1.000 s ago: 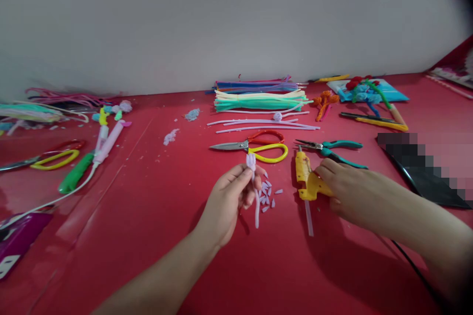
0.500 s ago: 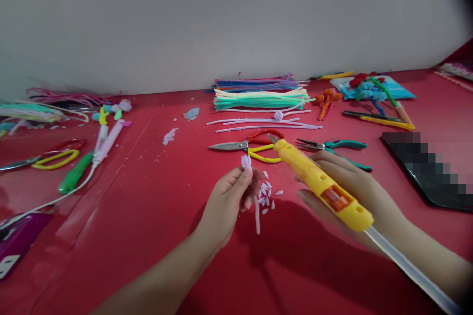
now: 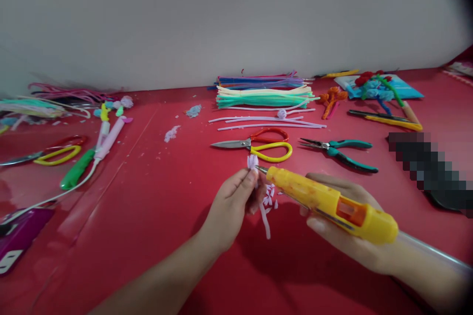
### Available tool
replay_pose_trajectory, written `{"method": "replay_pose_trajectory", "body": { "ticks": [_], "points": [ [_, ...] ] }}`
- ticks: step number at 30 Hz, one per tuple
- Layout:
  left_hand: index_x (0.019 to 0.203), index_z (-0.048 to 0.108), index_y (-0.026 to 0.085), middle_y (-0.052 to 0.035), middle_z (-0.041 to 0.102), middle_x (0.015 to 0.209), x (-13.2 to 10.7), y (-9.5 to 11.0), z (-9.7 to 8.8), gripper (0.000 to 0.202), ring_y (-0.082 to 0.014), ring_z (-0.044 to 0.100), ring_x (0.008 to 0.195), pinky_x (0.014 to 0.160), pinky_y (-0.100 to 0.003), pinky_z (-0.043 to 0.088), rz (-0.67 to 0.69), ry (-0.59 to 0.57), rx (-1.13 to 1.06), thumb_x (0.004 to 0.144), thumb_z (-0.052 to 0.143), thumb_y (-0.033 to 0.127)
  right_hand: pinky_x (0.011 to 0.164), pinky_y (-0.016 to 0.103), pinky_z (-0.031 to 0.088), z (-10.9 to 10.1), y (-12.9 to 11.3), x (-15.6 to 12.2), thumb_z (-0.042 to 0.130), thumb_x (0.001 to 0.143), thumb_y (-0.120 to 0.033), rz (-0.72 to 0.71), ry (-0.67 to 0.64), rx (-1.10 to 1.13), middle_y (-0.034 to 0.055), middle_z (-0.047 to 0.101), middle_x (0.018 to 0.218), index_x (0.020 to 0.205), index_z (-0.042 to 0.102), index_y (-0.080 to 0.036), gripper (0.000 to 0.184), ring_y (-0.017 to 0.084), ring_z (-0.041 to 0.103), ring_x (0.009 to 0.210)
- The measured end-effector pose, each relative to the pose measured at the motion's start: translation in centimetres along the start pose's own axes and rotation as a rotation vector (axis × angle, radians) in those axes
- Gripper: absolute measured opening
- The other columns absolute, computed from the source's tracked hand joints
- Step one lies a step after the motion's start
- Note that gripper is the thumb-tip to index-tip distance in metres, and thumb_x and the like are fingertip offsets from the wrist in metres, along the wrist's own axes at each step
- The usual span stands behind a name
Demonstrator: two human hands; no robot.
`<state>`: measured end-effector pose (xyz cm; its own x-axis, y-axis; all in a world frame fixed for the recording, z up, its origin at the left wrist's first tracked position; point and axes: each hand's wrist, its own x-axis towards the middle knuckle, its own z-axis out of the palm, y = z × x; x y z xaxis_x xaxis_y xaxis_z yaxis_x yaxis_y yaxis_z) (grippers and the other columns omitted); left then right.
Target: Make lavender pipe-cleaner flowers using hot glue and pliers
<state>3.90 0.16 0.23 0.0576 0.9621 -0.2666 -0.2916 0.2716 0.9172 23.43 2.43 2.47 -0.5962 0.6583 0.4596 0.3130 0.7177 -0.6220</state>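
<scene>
Between thumb and fingers, my left hand (image 3: 232, 202) pinches a pale lilac pipe-cleaner flower (image 3: 253, 161); its stem hangs down below the fingers. My right hand (image 3: 347, 221) grips a yellow hot glue gun (image 3: 328, 202) with a clear glue stick (image 3: 432, 248) sticking out of its back end. The metal nozzle is at the flower's right side, touching or nearly so. Small cut lilac petals (image 3: 270, 197) lie on the red table just right of my left hand, partly hidden by the glue gun and fingers.
Scissors (image 3: 254, 145) and green-handled pliers (image 3: 332, 150) lie beyond my hands. Bundled pipe cleaners (image 3: 264, 96) and loose lilac ones (image 3: 271, 127) are farther back. A black object (image 3: 436, 177) lies right; another pair of scissors (image 3: 48, 155) and a purple object (image 3: 25, 231) lie left.
My right hand has turned the glue gun flatter and brought its nozzle left and down to the flower. The flower in my left hand has shifted slightly right.
</scene>
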Motion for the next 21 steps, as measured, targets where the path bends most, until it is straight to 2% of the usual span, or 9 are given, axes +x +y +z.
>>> {"method": "replay_pose_trajectory", "body": {
  "ticks": [10, 17, 21],
  "points": [
    [0.073, 0.055, 0.018, 0.0036, 0.048, 0.059, -0.11, -0.04, 0.23, 0.026, -0.0082, 0.038, 0.049, 0.047, -0.02, 0.032, 0.031, 0.028, 0.11, 0.089, 0.05, 0.038, 0.042, 0.028, 0.041, 0.25, 0.06, -0.39, 0.054, 0.084, -0.023, 0.049, 0.007, -0.059, 0.0007, 0.06, 0.06, 0.071, 0.051, -0.023, 0.013, 0.018, 0.061, 0.059],
    [0.069, 0.053, 0.018, 0.004, 0.048, 0.059, -0.2, 0.0, 0.35, 0.028, -0.0075, 0.037, 0.05, 0.047, -0.02, 0.032, 0.046, 0.029, 0.116, 0.09, 0.049, 0.036, 0.042, 0.029, 0.038, 0.64, 0.12, -0.07, 0.052, 0.086, -0.026, -0.021, 0.051, -0.124, -0.0012, 0.05, 0.052, 0.063, 0.048, -0.024, 0.023, 0.016, 0.051, 0.048],
    [0.069, 0.053, 0.017, 0.0037, 0.047, 0.059, -0.26, 0.1, 0.45, 0.028, -0.0075, 0.037, 0.05, 0.047, -0.02, 0.032, 0.058, 0.037, 0.131, 0.09, 0.048, 0.035, 0.041, 0.029, 0.037, 0.68, 0.12, 0.04, 0.052, 0.086, -0.026, -0.051, 0.079, -0.139, -0.0013, 0.048, 0.051, 0.066, 0.049, -0.024, 0.02, 0.016, 0.048, 0.046]
  ]
}}
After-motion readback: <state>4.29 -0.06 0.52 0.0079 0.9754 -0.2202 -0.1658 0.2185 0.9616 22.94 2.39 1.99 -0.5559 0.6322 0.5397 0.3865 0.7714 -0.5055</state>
